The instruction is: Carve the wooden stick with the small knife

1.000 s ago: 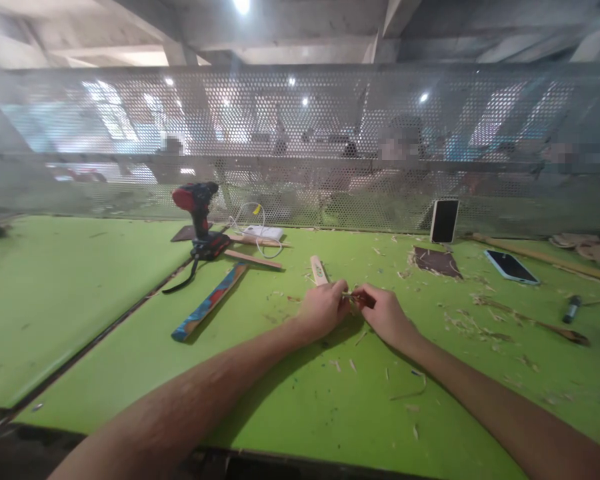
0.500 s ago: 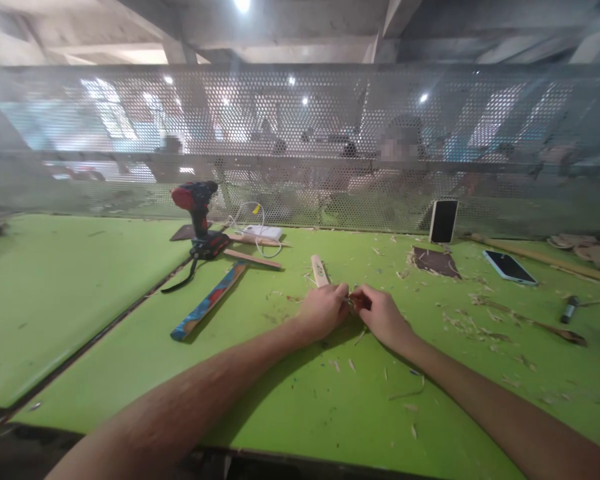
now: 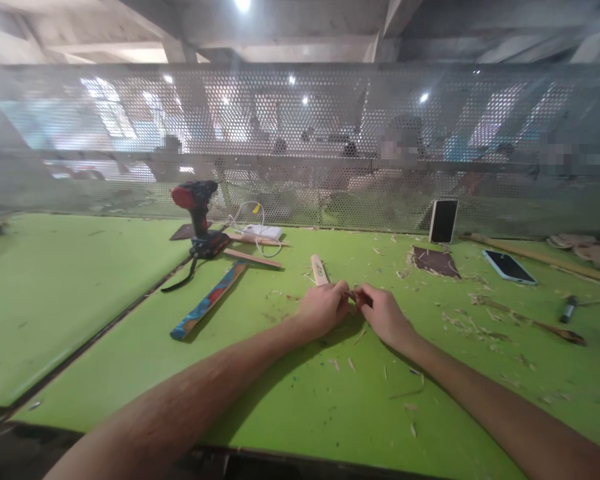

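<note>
both of the person's hands meet near the middle of the green surface (image 3: 275,400), nearer its far edge than its near one. the left hand (image 3: 325,310) has its fingertips pinched on a small dark piece (image 3: 351,295), and the right hand (image 3: 383,310) pinches the same bit from the other side; it's mostly hidden, so i can't say just what it is. past the left knuckles, toward the far edge, lies a pale wooden strip (image 3: 319,269) with a green printed mark, too small for me to read; whether that hand touches it i can't tell.

left of the hands, a wooden slat (image 3: 209,303) with a blue and red printed face slants toward the near edge. beyond it a red and black cordless drill (image 3: 197,220) stands upright, no brand legible from here, and beside that, by the far edge, sits a white power bank (image 3: 261,233) with a looped cable (image 3: 264,220).

over to the right, a phone (image 3: 444,221) stands upright near the far edge, with a brown sheet (image 3: 436,261) below it, strewn with wood shavings (image 3: 473,327). another phone (image 3: 510,265), edged in light blue, lies flat farther right, and a black marker (image 3: 569,310) rests nearer the near edge, its pale label unreadable.
</note>
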Available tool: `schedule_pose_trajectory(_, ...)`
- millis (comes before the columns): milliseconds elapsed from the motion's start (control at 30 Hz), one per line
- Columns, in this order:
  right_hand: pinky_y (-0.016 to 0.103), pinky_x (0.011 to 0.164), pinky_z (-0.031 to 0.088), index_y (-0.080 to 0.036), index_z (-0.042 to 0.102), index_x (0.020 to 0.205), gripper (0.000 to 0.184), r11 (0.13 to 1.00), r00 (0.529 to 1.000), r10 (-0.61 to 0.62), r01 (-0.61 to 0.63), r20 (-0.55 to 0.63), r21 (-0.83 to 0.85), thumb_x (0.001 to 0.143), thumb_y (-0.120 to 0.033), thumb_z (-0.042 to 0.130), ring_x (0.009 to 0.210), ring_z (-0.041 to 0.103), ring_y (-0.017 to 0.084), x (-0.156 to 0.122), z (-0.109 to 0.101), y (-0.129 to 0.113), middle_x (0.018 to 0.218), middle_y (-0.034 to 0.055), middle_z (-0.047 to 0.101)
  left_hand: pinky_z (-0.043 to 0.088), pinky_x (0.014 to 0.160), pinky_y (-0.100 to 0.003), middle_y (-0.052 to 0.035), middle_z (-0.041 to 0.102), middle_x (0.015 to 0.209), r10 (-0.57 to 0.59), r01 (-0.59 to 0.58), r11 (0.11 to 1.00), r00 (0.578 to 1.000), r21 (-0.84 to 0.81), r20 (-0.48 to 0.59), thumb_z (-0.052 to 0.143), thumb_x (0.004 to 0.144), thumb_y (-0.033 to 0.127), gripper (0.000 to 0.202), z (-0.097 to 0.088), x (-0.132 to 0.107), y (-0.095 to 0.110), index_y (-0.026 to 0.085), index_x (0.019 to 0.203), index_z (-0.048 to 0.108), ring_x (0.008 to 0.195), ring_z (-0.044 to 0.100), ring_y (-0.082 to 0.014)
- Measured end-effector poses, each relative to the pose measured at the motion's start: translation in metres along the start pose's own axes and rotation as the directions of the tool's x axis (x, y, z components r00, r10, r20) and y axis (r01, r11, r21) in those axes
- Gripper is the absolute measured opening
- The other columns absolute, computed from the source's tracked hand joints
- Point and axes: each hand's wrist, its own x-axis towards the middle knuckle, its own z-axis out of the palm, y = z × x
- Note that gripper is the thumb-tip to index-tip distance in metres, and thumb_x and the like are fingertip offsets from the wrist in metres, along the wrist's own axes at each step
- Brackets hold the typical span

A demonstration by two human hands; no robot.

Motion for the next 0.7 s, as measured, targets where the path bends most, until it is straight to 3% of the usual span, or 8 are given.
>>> schedule_pose_trajectory(433,0.039,0.075,0.060,-0.019,0.072,0.091,0.021,0.999,1.000,0.007,-0.007,0.016,0.033,0.084,-0.004,0.059,0.080,0.072,0.023,-0.0011,-0.0003,-0.0047,0.087,0.0081,0.077,0.053,0.075,-0.031,-0.0080,0.074,0.099,0.020,-0.020,0.999,1.000,0.027,0.001,0.046,0.102,0.024,0.020,0.0008,-0.0019,-0.0009,0.017,0.109,0.063,0.084,0.068,-0.0212)
schedule_pose_trajectory(700,0.038,0.072,0.057,-0.020,0.071,0.091,0.023,0.998,1.000,0.006,-0.005,0.019,-0.060,0.086,-0.002,0.057,0.077,0.072,0.023,-0.0016,0.0016,-0.0018,0.084,0.0076,0.075,0.052,0.071,-0.031,-0.0094,0.073,0.094,0.028,-0.028,0.999,1.000,0.020,0.003,0.047,0.099,0.020,0.019,-0.0005,-0.0007,-0.0009,0.016,0.101,0.065,0.081,0.067,-0.0222)
